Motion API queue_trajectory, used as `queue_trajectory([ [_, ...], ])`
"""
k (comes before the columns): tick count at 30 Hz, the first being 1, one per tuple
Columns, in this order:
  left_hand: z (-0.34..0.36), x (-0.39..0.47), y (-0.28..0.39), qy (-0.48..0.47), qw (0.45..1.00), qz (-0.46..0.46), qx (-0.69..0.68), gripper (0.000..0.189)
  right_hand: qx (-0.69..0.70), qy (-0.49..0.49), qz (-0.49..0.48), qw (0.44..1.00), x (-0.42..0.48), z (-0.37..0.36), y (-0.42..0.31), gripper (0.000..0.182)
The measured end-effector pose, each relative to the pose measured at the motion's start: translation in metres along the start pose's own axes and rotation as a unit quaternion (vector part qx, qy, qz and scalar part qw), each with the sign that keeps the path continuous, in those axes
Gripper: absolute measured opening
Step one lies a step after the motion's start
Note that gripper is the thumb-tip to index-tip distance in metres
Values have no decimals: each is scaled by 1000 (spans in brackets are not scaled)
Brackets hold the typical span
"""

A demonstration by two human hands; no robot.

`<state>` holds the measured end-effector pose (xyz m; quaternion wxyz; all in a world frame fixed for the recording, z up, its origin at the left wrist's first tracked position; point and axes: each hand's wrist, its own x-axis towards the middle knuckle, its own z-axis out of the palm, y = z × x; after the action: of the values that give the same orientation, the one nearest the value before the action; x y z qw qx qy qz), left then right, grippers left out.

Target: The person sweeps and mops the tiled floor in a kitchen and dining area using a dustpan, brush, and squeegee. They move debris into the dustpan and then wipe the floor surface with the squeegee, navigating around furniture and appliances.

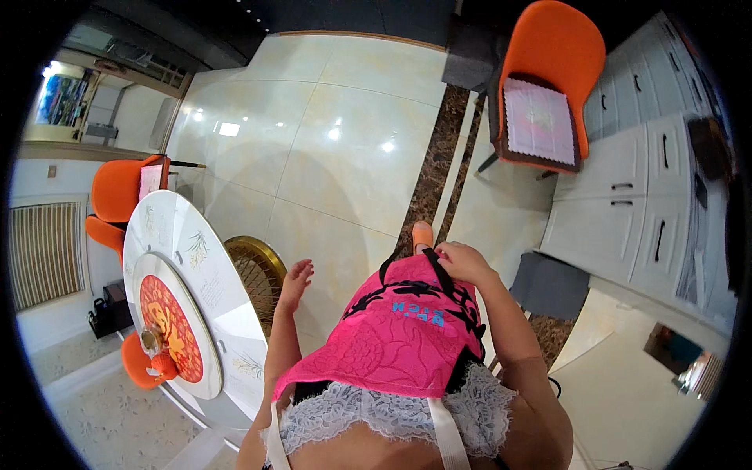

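My right hand [461,261] is at the lower front of the bright pink apron [388,346] that I wear. Its fingers are curled on a black strap [442,273] that stands up from the cloth. Black trim and blue lettering cross the apron, and white straps run over my shoulders. To the left, my left hand [298,283] hangs in the air with loosely bent fingers and nothing in it. It is nearest to the edge of a round white table [235,305], apart from it. Below my right hand an orange shoe [422,234] shows on the floor.
An orange chair [555,47] with a pink seat cover stands ahead on the right, before white cabinets [605,229]. A grey mat [549,285] lies below them. On the table's turntable [208,382] are a red round mat [194,352] and a glass jar [151,339]. More orange chairs [117,191] surround the table.
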<state>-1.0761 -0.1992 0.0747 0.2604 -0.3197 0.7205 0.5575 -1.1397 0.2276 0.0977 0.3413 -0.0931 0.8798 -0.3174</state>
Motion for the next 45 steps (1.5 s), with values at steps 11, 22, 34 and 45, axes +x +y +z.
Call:
queue_trajectory([
  [11, 11, 25, 147, -9, 996, 65, -55, 34, -3, 10, -160, 987, 141, -73, -42, 23],
  [22, -130, 142, 152, 28, 989, 79, -124, 36, -52, -71, -84, 993, 219, -92, -118, 25],
  [34, -283, 235, 190, 90, 965, 113, -218, 36, -33, -83, -170, 981, 398, -106, -315, 29],
  [45, -411, 313, 215, 290, 900, 79, -314, 32, -162, -95, -246, 951, 669, -182, -432, 23],
])
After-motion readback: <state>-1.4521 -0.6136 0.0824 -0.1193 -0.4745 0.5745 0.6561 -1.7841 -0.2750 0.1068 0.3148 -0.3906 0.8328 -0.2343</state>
